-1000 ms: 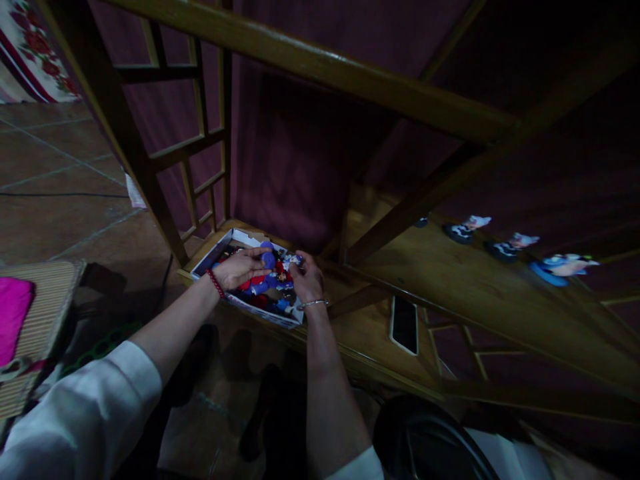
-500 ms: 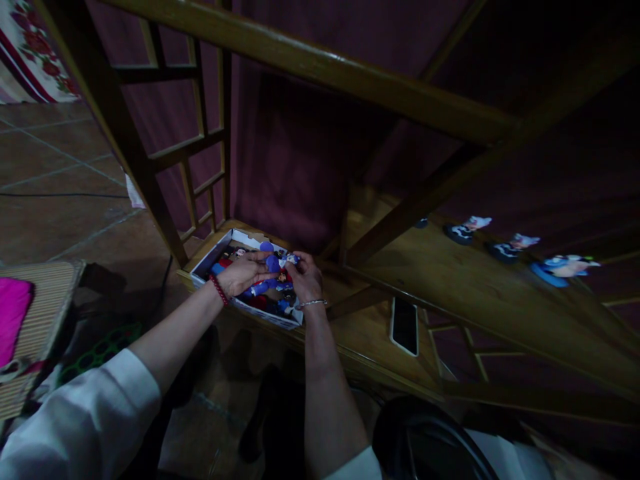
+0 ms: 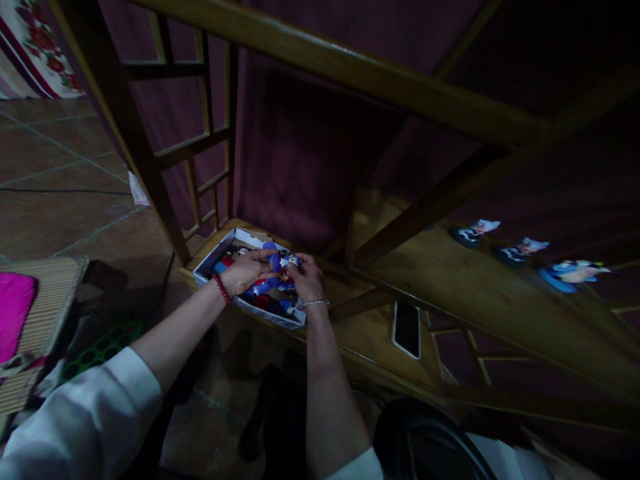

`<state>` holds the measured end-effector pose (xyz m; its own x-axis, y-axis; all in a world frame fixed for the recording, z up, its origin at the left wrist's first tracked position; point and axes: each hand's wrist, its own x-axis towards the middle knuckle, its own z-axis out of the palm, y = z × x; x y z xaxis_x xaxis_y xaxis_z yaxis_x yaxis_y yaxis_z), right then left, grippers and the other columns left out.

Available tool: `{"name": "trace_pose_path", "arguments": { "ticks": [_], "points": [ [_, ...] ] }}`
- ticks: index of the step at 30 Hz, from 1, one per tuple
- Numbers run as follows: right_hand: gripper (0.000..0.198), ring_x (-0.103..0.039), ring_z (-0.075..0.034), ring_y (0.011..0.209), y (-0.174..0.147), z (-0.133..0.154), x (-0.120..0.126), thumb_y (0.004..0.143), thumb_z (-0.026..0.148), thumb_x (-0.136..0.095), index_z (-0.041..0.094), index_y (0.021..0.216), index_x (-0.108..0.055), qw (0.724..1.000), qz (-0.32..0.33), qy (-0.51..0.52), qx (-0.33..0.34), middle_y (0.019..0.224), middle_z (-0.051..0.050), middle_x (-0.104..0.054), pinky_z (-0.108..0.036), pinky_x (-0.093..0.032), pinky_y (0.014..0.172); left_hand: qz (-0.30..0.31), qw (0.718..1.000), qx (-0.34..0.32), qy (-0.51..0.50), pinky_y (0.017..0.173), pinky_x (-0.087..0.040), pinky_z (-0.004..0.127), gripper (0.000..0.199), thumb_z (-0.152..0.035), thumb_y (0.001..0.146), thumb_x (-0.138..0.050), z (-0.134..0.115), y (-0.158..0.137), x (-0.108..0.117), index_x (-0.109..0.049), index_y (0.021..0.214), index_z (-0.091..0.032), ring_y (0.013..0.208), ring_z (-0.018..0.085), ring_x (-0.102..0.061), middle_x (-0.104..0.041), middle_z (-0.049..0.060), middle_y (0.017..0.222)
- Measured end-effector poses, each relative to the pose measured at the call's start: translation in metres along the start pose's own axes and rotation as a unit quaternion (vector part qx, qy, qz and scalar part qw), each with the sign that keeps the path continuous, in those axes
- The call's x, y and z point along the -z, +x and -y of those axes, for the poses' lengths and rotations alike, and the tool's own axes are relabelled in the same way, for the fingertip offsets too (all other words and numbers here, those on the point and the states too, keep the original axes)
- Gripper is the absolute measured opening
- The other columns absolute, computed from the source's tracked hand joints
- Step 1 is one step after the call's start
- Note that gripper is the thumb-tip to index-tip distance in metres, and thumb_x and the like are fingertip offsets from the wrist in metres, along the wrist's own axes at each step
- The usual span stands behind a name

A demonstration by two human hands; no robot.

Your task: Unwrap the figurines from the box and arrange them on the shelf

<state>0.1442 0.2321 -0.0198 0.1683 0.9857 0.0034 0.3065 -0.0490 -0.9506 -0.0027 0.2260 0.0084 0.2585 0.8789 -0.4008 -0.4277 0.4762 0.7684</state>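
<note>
A white cardboard box (image 3: 227, 241) stands on the low wooden shelf, filled with small toy figures, some blue and purple, some red and black. Over its right half my two hands meet at one small figurine (image 3: 289, 261) with white and blue parts. My right hand (image 3: 307, 277) pinches this figurine between thumb and fingers. My left hand (image 3: 251, 272), with a red bead bracelet at the wrist, is closed on a round purple piece (image 3: 275, 262) beside it. Whether the purple piece is joined to the figurine I cannot make out.
Several figurines on round bases, such as a blue-based one (image 3: 570, 275), stand along the upper shelf (image 3: 450, 287) at right. A phone (image 3: 407, 329) lies on the lower shelf. Wooden lattice (image 3: 193, 140) rises at left. A woven stool (image 3: 55, 293) bears a pink cloth (image 3: 15, 310).
The view has shifted slightly, so the shelf and figurines appear a little further right. Both hands stay together over the box, with hardly any change in their grip.
</note>
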Motion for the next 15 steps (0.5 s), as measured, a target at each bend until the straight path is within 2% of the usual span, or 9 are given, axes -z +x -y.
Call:
{"name": "trace_pose_path", "arguments": {
  "ticks": [5, 10, 15],
  "points": [
    [0.036, -0.059, -0.012, 0.061, 0.0035, -0.0039, -0.0021, 0.064, 0.031, -0.058, 0.019, 0.098, -0.055, 1.0, 0.012, 0.01, -0.01, 0.076, 0.001, -0.065, -0.025, -0.049, 0.061, 0.006, 1.0, -0.011, -0.004, 0.071, -0.054, 0.025, 0.038, 0.008, 0.069, -0.054, 0.0001, 0.0011, 0.0011, -0.057, 0.102, -0.011, 0.064, 0.008, -0.059, -0.06, 0.002, 0.078],
    [0.039, -0.061, -0.014, 0.073, 0.0048, -0.0063, -0.0017, 0.065, 0.03, -0.058, 0.02, 0.103, -0.058, 0.999, 0.031, 0.022, 0.017, 0.083, -0.001, -0.066, -0.026, -0.05, 0.068, 0.0, 1.0, -0.012, -0.001, 0.071, -0.054, 0.025, 0.038, 0.008, 0.068, -0.055, 0.0008, 0.002, 0.0026, -0.057, 0.101, -0.012, 0.067, 0.007, -0.059, -0.06, 0.002, 0.083],
    [0.039, -0.06, -0.014, 0.07, 0.0051, -0.0077, -0.0014, 0.066, 0.031, -0.058, 0.02, 0.103, -0.06, 0.999, 0.032, 0.012, 0.005, 0.081, -0.001, -0.066, -0.026, -0.05, 0.067, 0.01, 1.0, -0.017, 0.003, 0.073, -0.053, 0.024, 0.039, 0.007, 0.068, -0.057, 0.002, 0.0035, 0.0043, -0.057, 0.102, -0.012, 0.07, 0.008, -0.059, -0.06, 0.002, 0.082]
  ]
}}
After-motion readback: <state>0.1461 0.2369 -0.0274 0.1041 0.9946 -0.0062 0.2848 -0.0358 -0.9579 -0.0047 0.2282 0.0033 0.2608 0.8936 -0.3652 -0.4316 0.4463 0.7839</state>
